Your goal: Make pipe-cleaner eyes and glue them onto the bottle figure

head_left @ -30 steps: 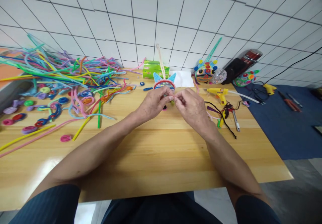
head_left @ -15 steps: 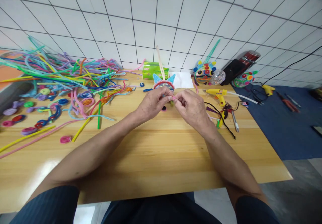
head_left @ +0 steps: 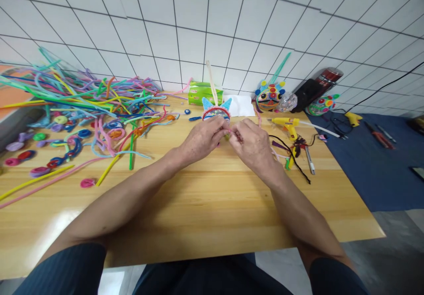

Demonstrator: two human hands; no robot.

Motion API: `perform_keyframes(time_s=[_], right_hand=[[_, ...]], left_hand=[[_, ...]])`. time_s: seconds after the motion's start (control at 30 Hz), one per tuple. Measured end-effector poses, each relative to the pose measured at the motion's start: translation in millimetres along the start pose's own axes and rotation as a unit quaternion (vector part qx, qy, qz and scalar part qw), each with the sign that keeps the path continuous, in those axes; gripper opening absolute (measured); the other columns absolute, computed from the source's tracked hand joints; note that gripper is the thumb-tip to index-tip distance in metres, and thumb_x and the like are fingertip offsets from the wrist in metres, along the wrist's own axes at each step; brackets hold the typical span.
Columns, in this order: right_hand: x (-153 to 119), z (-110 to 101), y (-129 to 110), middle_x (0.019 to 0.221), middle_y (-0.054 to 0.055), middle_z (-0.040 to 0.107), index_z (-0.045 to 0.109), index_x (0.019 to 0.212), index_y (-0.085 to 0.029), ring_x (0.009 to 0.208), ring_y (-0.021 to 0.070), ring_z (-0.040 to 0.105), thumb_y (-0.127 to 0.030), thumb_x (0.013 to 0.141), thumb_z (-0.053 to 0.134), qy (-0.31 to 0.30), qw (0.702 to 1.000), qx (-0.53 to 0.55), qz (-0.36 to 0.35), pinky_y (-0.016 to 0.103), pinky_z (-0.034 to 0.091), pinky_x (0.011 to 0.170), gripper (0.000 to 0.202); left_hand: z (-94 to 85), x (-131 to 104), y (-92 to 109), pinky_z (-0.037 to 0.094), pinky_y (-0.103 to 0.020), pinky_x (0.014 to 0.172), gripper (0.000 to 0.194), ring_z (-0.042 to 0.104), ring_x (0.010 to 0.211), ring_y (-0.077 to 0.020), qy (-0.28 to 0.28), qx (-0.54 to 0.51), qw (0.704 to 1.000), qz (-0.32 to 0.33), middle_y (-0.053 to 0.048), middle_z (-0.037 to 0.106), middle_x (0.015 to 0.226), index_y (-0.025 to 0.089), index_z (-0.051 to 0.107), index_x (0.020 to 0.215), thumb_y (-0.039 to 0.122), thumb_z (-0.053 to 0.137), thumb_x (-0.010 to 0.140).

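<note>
Over the middle of the table, my left hand (head_left: 202, 139) and my right hand (head_left: 252, 144) meet, fingertips pinched together. Between them shows a small bit of pink pipe cleaner (head_left: 229, 131); most of it is hidden by the fingers. Just behind my left hand stands a craft head with light blue pointed ears and a red rim (head_left: 217, 111), its lower part covered by the hands. A small blue strip (head_left: 195, 119) lies to its left, near a dark blue button-like coil (head_left: 187, 111).
A heap of coloured pipe cleaners (head_left: 99, 94) and several coiled pieces fill the left side. At the back are a green tissue pack (head_left: 202, 92), white paper (head_left: 241, 106) and a finished craft head (head_left: 269, 98). A yellow glue gun (head_left: 289, 126) and a pen (head_left: 309, 160) lie right.
My hands have dipped and turned slightly, still pinching together at the same place. A small dark and pink piece beneath them is now mostly covered by my left hand.
</note>
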State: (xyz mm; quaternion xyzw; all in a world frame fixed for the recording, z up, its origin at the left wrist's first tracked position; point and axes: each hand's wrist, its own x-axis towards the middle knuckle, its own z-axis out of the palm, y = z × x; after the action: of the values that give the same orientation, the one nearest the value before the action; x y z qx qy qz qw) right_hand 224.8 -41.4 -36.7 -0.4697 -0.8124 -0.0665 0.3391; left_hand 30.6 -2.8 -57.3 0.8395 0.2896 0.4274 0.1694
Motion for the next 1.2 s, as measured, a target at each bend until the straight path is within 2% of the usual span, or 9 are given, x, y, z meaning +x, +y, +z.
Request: perform_keyframes(time_s=[0.13, 0.23, 0.37, 0.47, 0.6, 0.8, 0.93, 1.07, 1.2], right_hand=[[2, 2, 0, 0.083, 0.003, 0.070, 0.064, 0.085, -0.024, 0.073, 0.0178, 0.061, -0.018, 0.095, 0.061, 0.014, 0.994, 0.095, 0.048, 0.032, 0.047, 0.070, 0.011], [5, 4, 2, 0.080, 0.000, 0.069, 0.066, 0.085, -0.024, 0.070, 0.0166, 0.060, -0.023, 0.094, 0.065, 0.018, 0.980, 0.174, 0.093, 0.031, 0.047, 0.068, 0.009], [5, 3, 4, 0.077, 0.000, 0.067, 0.063, 0.082, -0.024, 0.069, 0.0165, 0.059, -0.023, 0.094, 0.065, 0.016, 0.981, 0.174, 0.085, 0.031, 0.046, 0.067, 0.012], [3, 0, 4, 0.084, 0.003, 0.069, 0.062, 0.084, -0.024, 0.075, 0.0184, 0.061, -0.018, 0.095, 0.061, -0.005, 0.994, 0.104, 0.035, 0.033, 0.046, 0.071, 0.012], [2, -1, 3, 0.090, 0.006, 0.070, 0.063, 0.087, -0.024, 0.081, 0.0202, 0.063, -0.016, 0.097, 0.058, -0.014, 0.998, 0.064, 0.017, 0.034, 0.047, 0.074, 0.013], [5, 4, 7, 0.084, 0.001, 0.070, 0.065, 0.088, -0.024, 0.072, 0.0168, 0.060, -0.023, 0.096, 0.066, -0.008, 0.985, 0.158, 0.073, 0.032, 0.047, 0.070, 0.008], [4, 4, 9, 0.086, 0.002, 0.071, 0.063, 0.088, -0.024, 0.075, 0.0183, 0.062, -0.023, 0.097, 0.064, -0.025, 0.988, 0.138, 0.066, 0.033, 0.047, 0.072, 0.009], [1, 4, 8, 0.096, 0.008, 0.071, 0.063, 0.092, -0.024, 0.086, 0.0230, 0.065, -0.020, 0.100, 0.058, -0.057, 0.997, 0.041, 0.023, 0.036, 0.048, 0.076, 0.009], [1, 4, 8, 0.098, 0.008, 0.072, 0.064, 0.094, -0.024, 0.087, 0.0231, 0.065, -0.021, 0.101, 0.056, -0.047, 0.998, 0.041, 0.024, 0.036, 0.049, 0.078, 0.011]], left_hand=[[1.5, -1, 5, 0.048, -0.027, 0.072, 0.010, 0.059, 0.072, -0.0148, 0.029, -0.059, 0.997, -0.050, 0.000, 0.067, 0.083, 0.020, 0.061, 0.093, 0.023, 0.061, 0.103], [8.6, -2, 6, 0.045, -0.025, 0.063, 0.014, 0.054, 0.066, -0.0132, 0.053, -0.161, 0.981, -0.097, 0.001, 0.063, 0.079, 0.021, 0.059, 0.093, 0.030, 0.062, 0.103], [12.6, -1, 2, 0.045, -0.022, 0.057, 0.016, 0.055, 0.066, -0.0124, 0.036, -0.263, 0.955, -0.132, 0.001, 0.061, 0.082, 0.021, 0.058, 0.094, 0.034, 0.063, 0.101], [6.4, 1, 0, 0.045, -0.024, 0.063, 0.009, 0.056, 0.068, -0.0127, 0.006, -0.183, 0.979, -0.092, 0.001, 0.064, 0.081, 0.020, 0.062, 0.094, 0.026, 0.062, 0.100], [-2.3, 3, 3, 0.045, -0.026, 0.072, 0.010, 0.058, 0.072, -0.0138, 0.010, -0.078, 0.996, -0.038, 0.001, 0.067, 0.079, 0.019, 0.063, 0.091, 0.019, 0.060, 0.100], [4.8, 0, 4, 0.045, -0.024, 0.065, 0.013, 0.056, 0.069, -0.0135, 0.034, -0.154, 0.983, -0.097, 0.000, 0.066, 0.081, 0.021, 0.060, 0.090, 0.029, 0.063, 0.100], [10.2, 0, -2, 0.048, -0.024, 0.063, 0.014, 0.059, 0.072, -0.0150, 0.023, -0.217, 0.968, -0.126, -0.001, 0.065, 0.081, 0.020, 0.060, 0.091, 0.032, 0.063, 0.099], [4.9, 0, -3, 0.047, -0.027, 0.069, 0.008, 0.062, 0.074, -0.0156, -0.016, -0.111, 0.990, -0.080, -0.001, 0.070, 0.082, 0.019, 0.064, 0.094, 0.024, 0.061, 0.100], [-1.3, 1, 1, 0.045, -0.028, 0.070, 0.010, 0.058, 0.071, -0.0150, 0.005, -0.041, 0.998, -0.054, -0.001, 0.069, 0.078, 0.019, 0.065, 0.090, 0.021, 0.062, 0.099]])
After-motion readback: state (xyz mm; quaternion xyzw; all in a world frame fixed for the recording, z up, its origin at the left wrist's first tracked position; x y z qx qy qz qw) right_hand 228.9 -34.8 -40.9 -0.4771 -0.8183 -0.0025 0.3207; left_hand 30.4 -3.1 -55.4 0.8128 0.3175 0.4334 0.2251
